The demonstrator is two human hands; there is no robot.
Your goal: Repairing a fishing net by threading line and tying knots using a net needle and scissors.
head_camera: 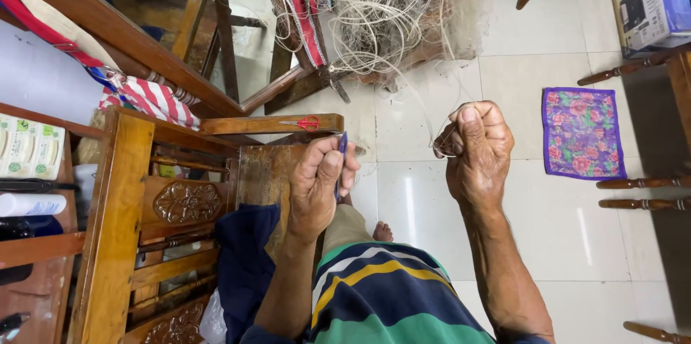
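Hands both closed: left hand (320, 182) pinches a slim dark netting needle (341, 160); right hand (475, 146) fists pale net twine (439, 139). Fishing net (381, 13) heaped just beyond them; red-handled scissors (306, 124) left of needle.

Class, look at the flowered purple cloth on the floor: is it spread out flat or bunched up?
Spread flat: the cloth lies on the tiles as a smooth square, its corners and edges all showing.

Bare forearms, barefoot; khaki trousers w/ green, navy, yellow, white striped cloth at waist.
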